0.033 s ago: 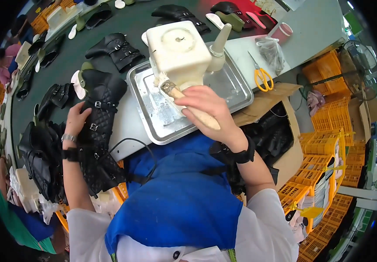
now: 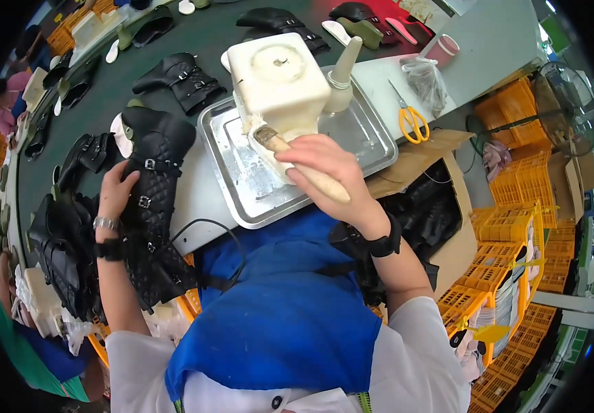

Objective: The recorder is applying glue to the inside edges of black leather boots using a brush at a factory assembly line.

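Observation:
My right hand [image 2: 331, 172] is closed around the pale wooden handle of a brush [image 2: 314, 180]. Its bristle end rests at the open mouth of a white plastic container [image 2: 280, 79], where whitish residue coats the edge. The container stands in a shallow metal tray [image 2: 231, 196]. A tall black quilted boot [image 2: 152, 148] with buckled straps lies to the left of the tray, its shaft toward me. Along the left side of that boot, my left hand [image 2: 114, 193] grips it with the thumb near a buckle; some fingertips are hidden.
A white nozzle bottle [image 2: 340, 89] stands in the tray. Orange-handled scissors [image 2: 412, 120] and a plastic bag [image 2: 426, 86] lie to the right. More black boots [image 2: 180, 79] cover the dark green surface. A cardboard box [image 2: 459, 206] and orange crates [image 2: 493, 268] stand at right.
My left hand has slipped slightly toward me along the boot's side. The brush stays at the container's mouth, with its handle tilted a little differently.

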`<move>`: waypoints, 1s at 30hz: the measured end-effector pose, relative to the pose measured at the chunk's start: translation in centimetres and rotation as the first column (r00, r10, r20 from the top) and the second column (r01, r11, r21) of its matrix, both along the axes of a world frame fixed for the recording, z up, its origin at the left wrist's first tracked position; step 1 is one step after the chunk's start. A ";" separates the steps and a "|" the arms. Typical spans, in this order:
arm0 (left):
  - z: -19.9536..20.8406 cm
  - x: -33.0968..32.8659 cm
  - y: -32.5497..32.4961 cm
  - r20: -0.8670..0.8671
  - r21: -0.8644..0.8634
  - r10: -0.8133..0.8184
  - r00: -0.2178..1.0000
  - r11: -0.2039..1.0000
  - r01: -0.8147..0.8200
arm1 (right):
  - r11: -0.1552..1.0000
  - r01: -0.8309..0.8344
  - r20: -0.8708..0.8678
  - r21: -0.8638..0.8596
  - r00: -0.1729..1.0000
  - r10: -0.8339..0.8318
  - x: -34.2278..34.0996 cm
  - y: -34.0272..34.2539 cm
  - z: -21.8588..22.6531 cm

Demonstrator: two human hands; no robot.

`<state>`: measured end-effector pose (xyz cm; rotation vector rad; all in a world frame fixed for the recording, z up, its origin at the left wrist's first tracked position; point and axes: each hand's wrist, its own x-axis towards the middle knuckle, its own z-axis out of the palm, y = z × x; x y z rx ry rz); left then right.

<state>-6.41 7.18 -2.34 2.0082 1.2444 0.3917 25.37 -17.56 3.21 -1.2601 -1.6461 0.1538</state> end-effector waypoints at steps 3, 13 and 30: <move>2.6 -1.0 -1.9 0.222 0.087 0.011 0.975 0.996 -0.031 | 0.999 -0.014 -0.168 -0.036 0.986 0.008 -0.1 0.1 0.7; 3.2 -3.1 -9.8 0.560 -0.112 0.198 0.804 0.980 -0.164 | 0.976 -0.020 0.439 0.216 0.895 -0.079 -0.3 3.3 2.1; -0.8 1.3 -14.2 0.772 -0.195 0.019 0.636 0.959 0.208 | 0.948 0.238 0.357 0.210 0.884 -0.301 -3.5 6.1 3.6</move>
